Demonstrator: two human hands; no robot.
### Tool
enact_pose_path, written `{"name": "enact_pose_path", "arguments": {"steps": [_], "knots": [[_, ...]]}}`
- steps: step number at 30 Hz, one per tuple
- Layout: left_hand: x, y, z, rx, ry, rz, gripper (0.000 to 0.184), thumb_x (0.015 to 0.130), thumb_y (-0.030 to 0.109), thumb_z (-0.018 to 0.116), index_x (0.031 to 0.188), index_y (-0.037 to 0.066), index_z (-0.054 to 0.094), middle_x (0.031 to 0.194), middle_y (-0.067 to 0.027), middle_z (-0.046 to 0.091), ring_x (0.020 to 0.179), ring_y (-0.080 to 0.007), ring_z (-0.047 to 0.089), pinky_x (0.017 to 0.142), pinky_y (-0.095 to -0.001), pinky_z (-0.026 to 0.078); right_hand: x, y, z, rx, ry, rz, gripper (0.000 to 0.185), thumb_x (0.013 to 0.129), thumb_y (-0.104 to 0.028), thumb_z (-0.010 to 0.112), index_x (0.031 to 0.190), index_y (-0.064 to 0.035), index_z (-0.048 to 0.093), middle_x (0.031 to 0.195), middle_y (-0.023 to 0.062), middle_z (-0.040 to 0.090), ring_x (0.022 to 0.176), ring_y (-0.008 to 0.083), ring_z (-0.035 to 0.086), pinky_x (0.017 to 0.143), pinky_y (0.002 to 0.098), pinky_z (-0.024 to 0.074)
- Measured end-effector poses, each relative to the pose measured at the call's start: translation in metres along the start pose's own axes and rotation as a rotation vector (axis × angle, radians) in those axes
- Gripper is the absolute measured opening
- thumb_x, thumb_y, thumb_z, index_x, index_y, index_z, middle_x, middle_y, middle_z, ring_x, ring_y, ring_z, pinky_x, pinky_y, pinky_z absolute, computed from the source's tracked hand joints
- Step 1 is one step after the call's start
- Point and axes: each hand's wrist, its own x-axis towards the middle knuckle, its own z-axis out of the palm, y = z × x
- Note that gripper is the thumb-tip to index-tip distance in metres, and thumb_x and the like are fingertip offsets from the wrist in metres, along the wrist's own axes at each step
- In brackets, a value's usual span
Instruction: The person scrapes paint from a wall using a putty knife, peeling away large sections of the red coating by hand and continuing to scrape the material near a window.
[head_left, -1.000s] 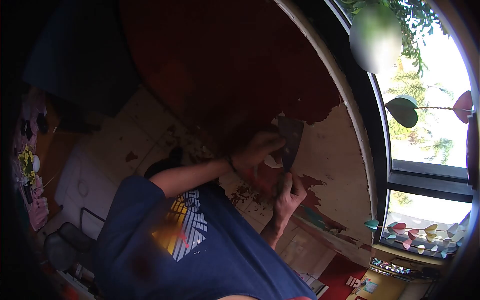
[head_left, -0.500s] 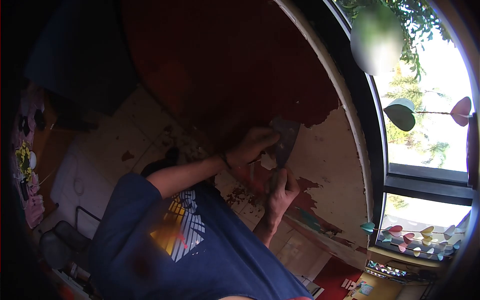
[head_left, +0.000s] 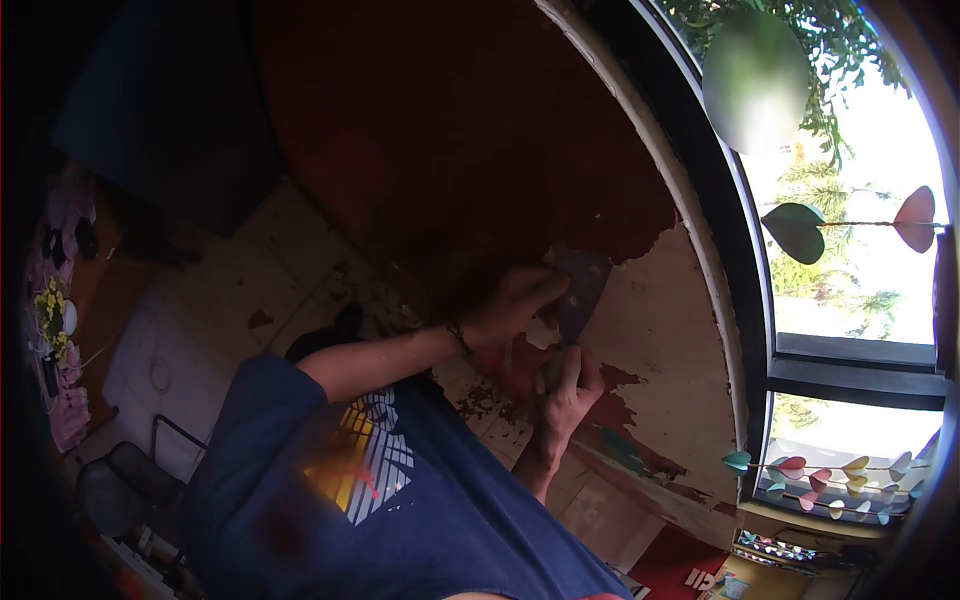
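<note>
Scraper (head_left: 583, 290): one, blade at the peeling wall (head_left: 660, 310). My right hand (head_left: 568, 388) is wrapped round its handle; my left hand (head_left: 515, 305) is at the blade, its grip too dark to tell. Navy shirt (head_left: 450, 500): striped print, lettering illegible.

The tiled floor (head_left: 270, 250) is pale, with dark joint lines. Reddish-brown flakes (head_left: 488, 398) lie scattered on it, thickest below the wall, with 1 larger flake (head_left: 260, 318) apart. At left, 1 brown wooden surface (head_left: 97, 300) carries pink cloth (head_left: 68, 415) and yellow flowers (head_left: 50, 310); the dark items there are unclear.
</note>
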Motion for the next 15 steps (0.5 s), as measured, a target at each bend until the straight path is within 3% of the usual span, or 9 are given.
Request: {"name": "enact_pose_path", "arguments": {"steps": [4,7,13,15], "knots": [[0.001,0.01,0.0,-0.044,-0.031,-0.08,0.033,0.094,0.03,0.048,0.083,0.003,0.062,0.075,-0.0007,0.06,0.066,-0.0068,0.055,0.062,-0.024,0.045,0.001,-0.001,-0.003,-0.022,-0.016,-0.006,0.025,0.094,-0.021,0.051,0.097,0.0028,0.058,0.07,0.0058,0.056,0.046,0.006,0.044,0.037,0.0181,0.0317],[0.001,0.007,-0.002,0.006,-0.057,-0.072,0.026,0.094,0.026,0.05,0.091,0.003,0.061,0.079,-0.0006,0.06,0.065,-0.0059,0.055,0.058,-0.0227,0.045,-0.006,-0.002,-0.007,0.036,0.026,0.016,0.026,0.094,-0.023,0.052,0.095,0.002,0.057,0.069,0.006,0.056,0.045,0.0067,0.044,0.036,0.0184,0.0313],[0.003,0.017,0.003,-0.013,-0.022,-0.083,0.028,0.093,0.027,0.05,0.088,0.003,0.062,0.078,-0.0005,0.061,0.063,-0.0057,0.054,0.056,-0.021,0.044,0.007,-0.003,-0.008,-0.028,0.0,-0.016,0.025,0.094,-0.024,0.051,0.093,0.0003,0.057,0.069,0.0063,0.057,0.042,0.0076,0.044,0.035,0.0185,0.0304],[0.001,0.018,0.005,0.022,0.005,-0.023,0.035,0.093,0.033,0.05,0.08,0.002,0.062,0.073,-0.0011,0.06,0.064,-0.0063,0.054,0.058,-0.0229,0.044,-0.001,-0.004,-0.01,-0.015,-0.006,0.0,0.025,0.094,-0.024,0.052,0.092,0.0004,0.057,0.069,0.0064,0.057,0.043,0.0077,0.044,0.035,0.0185,0.0305]]}}
